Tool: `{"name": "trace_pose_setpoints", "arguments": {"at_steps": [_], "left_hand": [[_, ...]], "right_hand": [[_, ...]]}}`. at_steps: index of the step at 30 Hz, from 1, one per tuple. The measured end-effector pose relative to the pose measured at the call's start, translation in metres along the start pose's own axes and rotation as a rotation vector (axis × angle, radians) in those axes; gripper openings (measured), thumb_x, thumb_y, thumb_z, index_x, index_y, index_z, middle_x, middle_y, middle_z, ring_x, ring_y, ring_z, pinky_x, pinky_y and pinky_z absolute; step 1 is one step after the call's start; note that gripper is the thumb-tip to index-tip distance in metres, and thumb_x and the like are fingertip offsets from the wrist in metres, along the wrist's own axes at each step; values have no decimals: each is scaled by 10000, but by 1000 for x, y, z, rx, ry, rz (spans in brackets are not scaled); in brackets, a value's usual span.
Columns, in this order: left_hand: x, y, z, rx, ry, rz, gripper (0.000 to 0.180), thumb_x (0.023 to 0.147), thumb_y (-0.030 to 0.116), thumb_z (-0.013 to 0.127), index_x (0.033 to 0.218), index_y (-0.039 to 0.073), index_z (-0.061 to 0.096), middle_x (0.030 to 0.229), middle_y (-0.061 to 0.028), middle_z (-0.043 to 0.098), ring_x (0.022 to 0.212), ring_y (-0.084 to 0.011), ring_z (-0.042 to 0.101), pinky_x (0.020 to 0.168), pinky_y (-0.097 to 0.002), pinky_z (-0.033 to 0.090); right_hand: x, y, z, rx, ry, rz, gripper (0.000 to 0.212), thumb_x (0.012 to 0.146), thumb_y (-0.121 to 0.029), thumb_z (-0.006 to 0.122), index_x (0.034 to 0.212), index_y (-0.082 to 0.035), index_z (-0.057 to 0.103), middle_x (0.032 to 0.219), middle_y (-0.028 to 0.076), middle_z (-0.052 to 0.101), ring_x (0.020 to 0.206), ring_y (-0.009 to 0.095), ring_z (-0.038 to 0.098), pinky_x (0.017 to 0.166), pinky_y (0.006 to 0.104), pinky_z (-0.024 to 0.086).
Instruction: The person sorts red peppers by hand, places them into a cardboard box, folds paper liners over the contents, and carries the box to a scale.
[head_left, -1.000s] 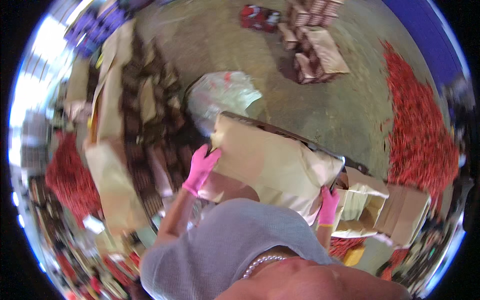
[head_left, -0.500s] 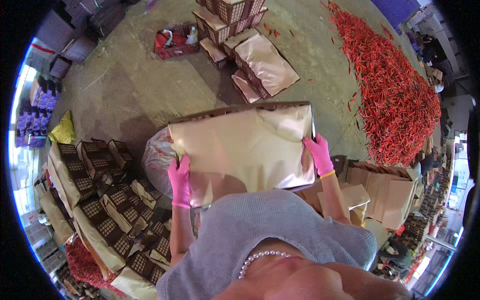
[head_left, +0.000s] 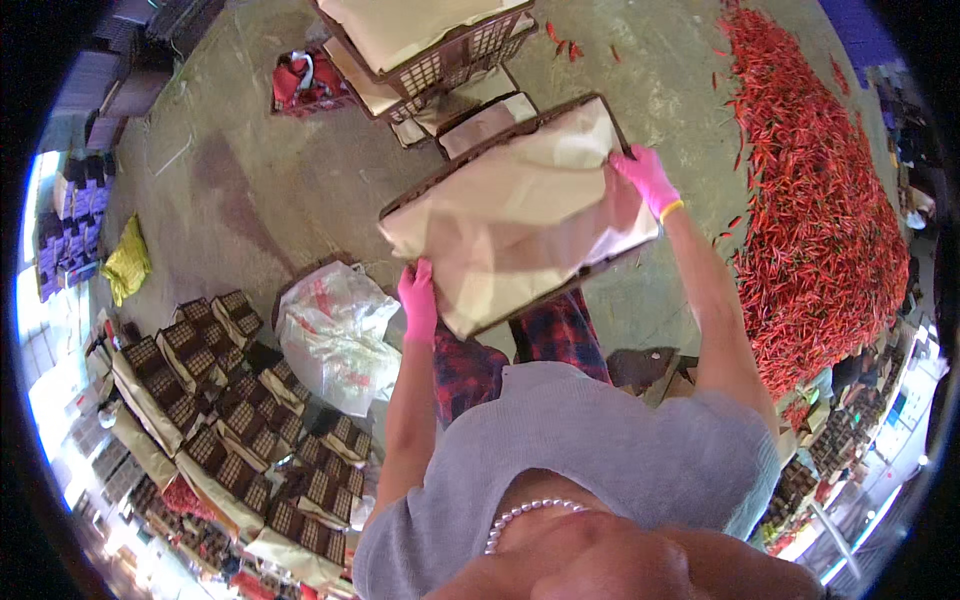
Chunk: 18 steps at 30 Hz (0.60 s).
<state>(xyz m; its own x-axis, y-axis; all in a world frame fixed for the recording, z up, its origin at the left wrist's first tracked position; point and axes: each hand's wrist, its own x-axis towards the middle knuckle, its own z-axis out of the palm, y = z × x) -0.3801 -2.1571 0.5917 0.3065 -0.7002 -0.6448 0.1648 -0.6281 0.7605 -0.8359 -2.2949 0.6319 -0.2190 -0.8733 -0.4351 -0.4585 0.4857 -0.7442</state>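
Note:
Between my two pink-gloved hands is a dark brown plastic crate (head_left: pixel 478 160), tilted, its right end farther from me than its left. Creased brown paper (head_left: pixel 525 215) covers its top, so I cannot see what is inside. My left hand (head_left: pixel 418 300) grips the near left end, fingers closed on the edge. At the far right end, my right hand (head_left: pixel 648 180) has hold of the rim. Just beyond the held crate, close to its far edge, stands a stack of similar paper-lined crates (head_left: pixel 450 75).
A large heap of red chillies (head_left: pixel 815 220) spreads over the floor at right. On the left are rows of brown crates (head_left: pixel 240 410), a clear plastic bag (head_left: pixel 340 335) and a yellow sack (head_left: pixel 127 262). A small crate with red contents (head_left: pixel 305 82) sits far left of the stack.
Both hands have carried the crate forward, away from my body and toward the stack, and its right end has swung farther out. The plastic bag and my checked trousers have come into fuller view.

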Motion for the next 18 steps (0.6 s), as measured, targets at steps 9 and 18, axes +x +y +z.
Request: {"name": "trace_pose_setpoints", "arguments": {"at_steps": [9, 18], "left_hand": [[142, -46, 124, -182, 257, 116, 220, 946, 244, 654, 981, 32, 607, 855, 38, 565, 737, -72, 462, 645, -244, 394], [126, -23, 123, 40, 405, 45, 226, 901, 207, 694, 826, 27, 579, 737, 16, 569, 685, -80, 489, 602, -263, 430]], "right_hand": [[208, 79, 26, -111, -34, -13, 438, 834, -397, 702, 962, 21, 675, 796, 121, 674, 726, 200, 602, 667, 384, 489], [197, 105, 31, 10, -132, 136, 261, 874, -292, 719, 898, -47, 632, 709, -11, 573, 644, 100, 478, 563, 292, 415]]}}
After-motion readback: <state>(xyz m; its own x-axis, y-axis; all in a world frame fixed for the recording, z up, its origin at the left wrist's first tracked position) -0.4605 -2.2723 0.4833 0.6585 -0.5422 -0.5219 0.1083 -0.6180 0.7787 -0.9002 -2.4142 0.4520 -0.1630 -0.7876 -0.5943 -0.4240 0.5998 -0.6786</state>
